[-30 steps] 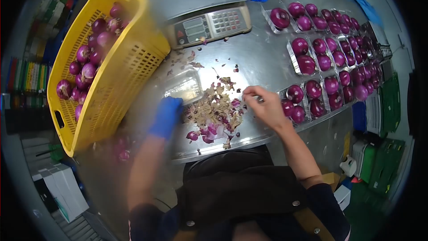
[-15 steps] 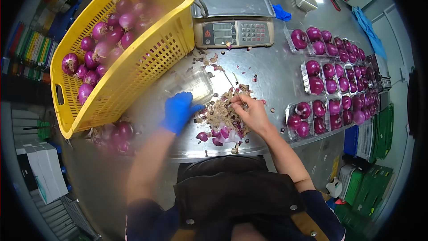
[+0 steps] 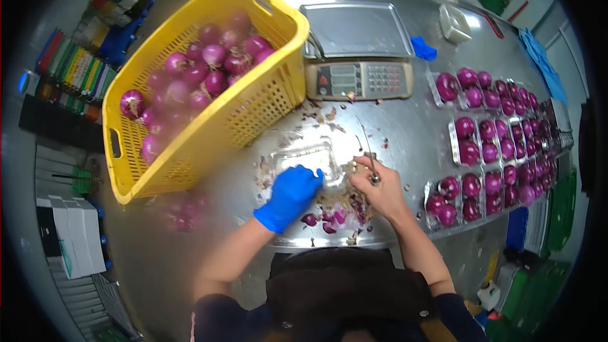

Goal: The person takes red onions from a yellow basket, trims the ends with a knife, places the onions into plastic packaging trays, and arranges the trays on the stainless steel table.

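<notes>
Metal table [image 3: 396,126], basket [image 3: 266,109] of onions [image 3: 215,55], left hand [image 3: 292,193] at clear tray [image 3: 307,154]

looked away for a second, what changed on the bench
The left hand has moved rightward and the right hand leftward, closer together. The knife in the right hand, indistinct at first, now shows clearly, pointing away from the body. The yellow basket, scale and packed onions stayed put.

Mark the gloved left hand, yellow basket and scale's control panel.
Gloved left hand [image 3: 293,193]: head view, back of the blue glove.
Yellow basket [image 3: 256,113]: head view, perforated side wall.
Scale's control panel [image 3: 364,80]: head view, between display and keys.
</notes>
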